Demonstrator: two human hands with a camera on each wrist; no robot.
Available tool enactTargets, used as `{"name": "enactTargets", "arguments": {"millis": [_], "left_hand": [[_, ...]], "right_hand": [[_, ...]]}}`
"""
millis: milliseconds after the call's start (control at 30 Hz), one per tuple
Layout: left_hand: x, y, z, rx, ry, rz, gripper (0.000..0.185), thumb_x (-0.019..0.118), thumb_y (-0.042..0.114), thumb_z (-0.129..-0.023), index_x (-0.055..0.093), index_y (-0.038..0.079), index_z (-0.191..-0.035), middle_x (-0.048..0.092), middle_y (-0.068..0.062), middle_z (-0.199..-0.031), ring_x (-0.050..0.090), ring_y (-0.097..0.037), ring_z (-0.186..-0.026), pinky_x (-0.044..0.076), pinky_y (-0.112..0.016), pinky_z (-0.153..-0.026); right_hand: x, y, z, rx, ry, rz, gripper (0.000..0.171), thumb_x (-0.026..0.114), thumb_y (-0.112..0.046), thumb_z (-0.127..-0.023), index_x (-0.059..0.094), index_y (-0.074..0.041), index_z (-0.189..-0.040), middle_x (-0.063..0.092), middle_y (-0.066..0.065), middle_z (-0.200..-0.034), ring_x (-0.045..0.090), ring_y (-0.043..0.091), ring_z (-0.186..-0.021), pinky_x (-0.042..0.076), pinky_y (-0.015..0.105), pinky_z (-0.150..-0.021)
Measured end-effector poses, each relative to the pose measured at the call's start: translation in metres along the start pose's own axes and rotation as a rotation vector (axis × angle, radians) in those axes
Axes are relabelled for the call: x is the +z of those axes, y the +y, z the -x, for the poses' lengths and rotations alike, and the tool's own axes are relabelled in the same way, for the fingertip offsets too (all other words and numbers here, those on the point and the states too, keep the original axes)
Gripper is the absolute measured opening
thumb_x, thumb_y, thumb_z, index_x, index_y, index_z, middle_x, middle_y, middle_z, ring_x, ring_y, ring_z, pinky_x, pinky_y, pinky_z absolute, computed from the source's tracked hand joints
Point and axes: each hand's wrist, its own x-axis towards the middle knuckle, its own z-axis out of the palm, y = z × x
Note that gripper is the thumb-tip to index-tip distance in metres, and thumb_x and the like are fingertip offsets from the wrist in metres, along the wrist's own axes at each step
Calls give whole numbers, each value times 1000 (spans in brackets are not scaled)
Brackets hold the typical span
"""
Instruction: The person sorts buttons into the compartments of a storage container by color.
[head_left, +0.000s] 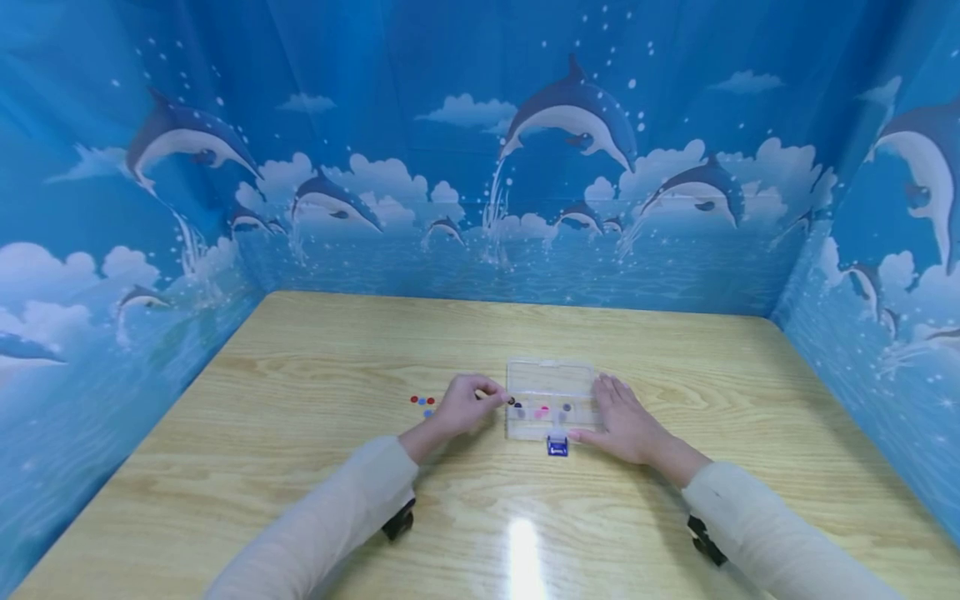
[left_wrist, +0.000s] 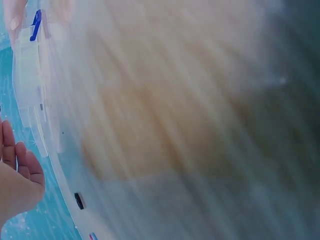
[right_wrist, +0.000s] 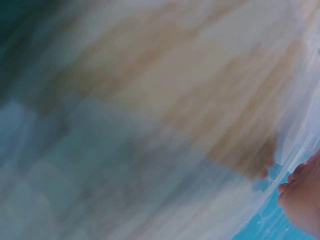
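Note:
A clear plastic box [head_left: 551,377] lies on the table with its lid raised back and a blue latch [head_left: 557,446] at its front. Inside it sit a pink round piece [head_left: 544,411], a grey one [head_left: 567,407] and a dark one [head_left: 517,406]. My left hand [head_left: 467,403] reaches the box's left edge, thumb and forefinger pinching a small dark disc [head_left: 512,401]. On the right side of the box rests my right hand [head_left: 628,425], fingers straight and thumb toward the latch. Both hands also show at the edges of the wrist views.
Left of the left hand, several small discs lie on the wooden table, among them a red disc [head_left: 414,399] and a blue disc [head_left: 428,413]. A blue dolphin-print curtain [head_left: 465,275] surrounds the table's back and sides.

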Motion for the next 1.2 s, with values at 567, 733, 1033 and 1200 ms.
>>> {"name": "enactTargets", "arguments": {"millis": [567,733,1033,1200], "left_hand": [[13,7,-1,49,-31,33,11,65,11,-84,69,0,-86,68,-12,-92,49,-7,-63,41,-16,-52],[17,8,-2,72,-49,32,7,65,6,-82,69,0,-85,68,-11,-90,50,-7,-67,41,-15,-53],[21,10,-2,60,-88,24,7,64,7,-84,69,2,-86,66,-9,-92,50,-8,-69,42,-16,-55],[23,10,-2,60,-92,18,6,65,8,-83,68,3,-83,66,-8,-93,48,-8,-65,40,-15,-51]], "right_hand": [[0,0,0,12,-11,12,98,49,-60,-86,17,14,-140,14,34,-148,12,47,-138,11,54,-113],[0,0,0,13,-9,11,97,49,-59,-86,17,15,-140,14,34,-148,12,47,-138,11,54,-113],[0,0,0,19,-9,6,98,49,-60,-85,17,14,-141,14,33,-148,12,47,-138,11,54,-113],[0,0,0,18,-8,3,97,49,-60,-86,17,14,-141,14,33,-148,12,47,-138,11,54,-113]]}}
